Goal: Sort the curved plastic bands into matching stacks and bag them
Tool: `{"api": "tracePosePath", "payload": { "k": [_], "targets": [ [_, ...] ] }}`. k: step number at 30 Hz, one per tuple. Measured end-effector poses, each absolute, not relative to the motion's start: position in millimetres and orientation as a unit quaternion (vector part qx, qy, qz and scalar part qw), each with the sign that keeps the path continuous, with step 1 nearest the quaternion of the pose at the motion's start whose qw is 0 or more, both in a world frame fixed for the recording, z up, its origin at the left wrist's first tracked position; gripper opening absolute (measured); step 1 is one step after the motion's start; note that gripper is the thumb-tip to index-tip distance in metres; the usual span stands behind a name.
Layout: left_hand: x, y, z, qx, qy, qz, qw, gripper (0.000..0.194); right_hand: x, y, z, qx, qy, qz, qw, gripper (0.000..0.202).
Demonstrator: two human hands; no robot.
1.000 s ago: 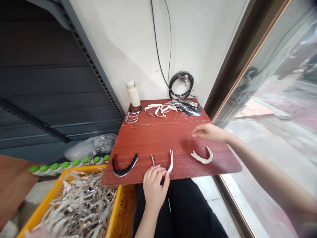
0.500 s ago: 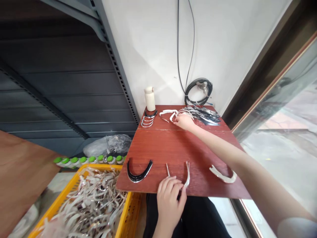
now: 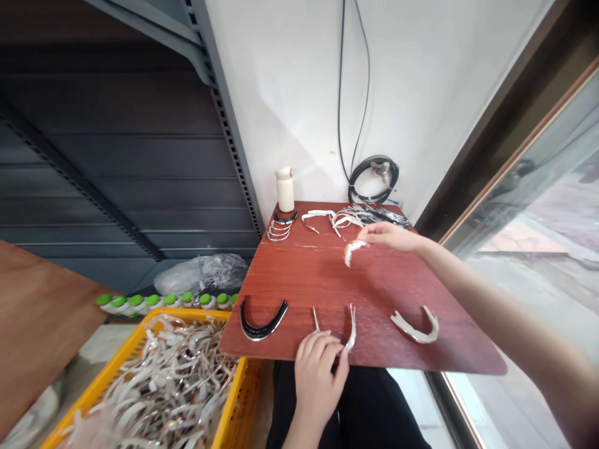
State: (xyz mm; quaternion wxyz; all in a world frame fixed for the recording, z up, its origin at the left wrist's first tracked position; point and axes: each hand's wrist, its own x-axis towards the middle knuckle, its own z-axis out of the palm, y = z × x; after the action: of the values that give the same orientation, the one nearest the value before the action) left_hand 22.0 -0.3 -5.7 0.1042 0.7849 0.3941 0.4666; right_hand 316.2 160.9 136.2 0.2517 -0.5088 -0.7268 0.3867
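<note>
Lower left, a yellow crate (image 3: 234, 393) filled with tangled pale strips (image 3: 168, 374); to its right, a red-brown table (image 3: 299, 274) bearing a black curved bundle (image 3: 257, 332) near its front edge. At the table's rear left, silver arcs (image 3: 279, 238) lie just in front of a white bottle (image 3: 285, 192). Lower centre, the left hand (image 3: 318, 368) rests with bent fingers over the bend of a white curved bundle (image 3: 352, 330), its 2 ends showing beyond the fingers; whether the fingers grip it or merely press it cannot be told. Above, loose white strips (image 3: 321, 212) lie at the table's rear. Right of centre, the right hand (image 3: 393, 237) pinches a white strip (image 3: 349, 254) near an end, the rest hanging down and left over the table. Dark strips (image 3: 386, 215) lie behind this hand; lower right, a pale curved bundle (image 3: 423, 338) opens upward. For good handling, a light fingertip pinch should avoid kinking the strip; its curve is best turned to match the steadied bundle, and the left hand kept low so the layers do not splay.
</note>
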Motion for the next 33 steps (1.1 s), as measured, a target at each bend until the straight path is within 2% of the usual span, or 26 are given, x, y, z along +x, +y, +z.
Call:
{"api": "tracePosePath", "payload": {
  "k": [5,7,10,12,15,17,23,29,33],
  "targets": [
    [24,1,-6,0.789,0.390,0.467,0.084,0.011,364,123,165,-0.543,-0.687,0.479,0.061,0.041],
    [25,2,-6,0.789,0.390,0.468,0.073,0.011,363,121,158,-0.555,-0.686,0.469,-0.028,0.044],
    [27,2,-8,0.791,0.391,0.467,0.060,0.011,347,126,134,-0.556,-0.697,0.439,-0.108,0.048],
    [27,1,-9,0.793,0.392,0.464,0.056,0.011,337,129,118,-0.566,-0.708,0.411,-0.099,0.050],
    [26,1,-10,0.794,0.394,0.460,0.054,0.011,334,126,107,-0.606,-0.718,0.341,-0.036,0.049],
    [26,1,-11,0.795,0.394,0.457,0.052,0.011,339,116,105,-0.628,-0.717,0.303,-0.016,0.040],
    [26,2,-13,0.801,0.395,0.447,0.050,0.008,337,64,100,-0.624,-0.726,0.285,-0.041,0.008],
    [26,2,-16,0.803,0.392,0.447,0.049,0.008,340,23,123,-0.623,-0.746,0.234,0.015,0.017],
    [25,2,-18,0.806,0.392,0.441,0.049,0.007,345,-3,134,-0.579,-0.760,0.294,-0.031,0.020]
  ]
}}
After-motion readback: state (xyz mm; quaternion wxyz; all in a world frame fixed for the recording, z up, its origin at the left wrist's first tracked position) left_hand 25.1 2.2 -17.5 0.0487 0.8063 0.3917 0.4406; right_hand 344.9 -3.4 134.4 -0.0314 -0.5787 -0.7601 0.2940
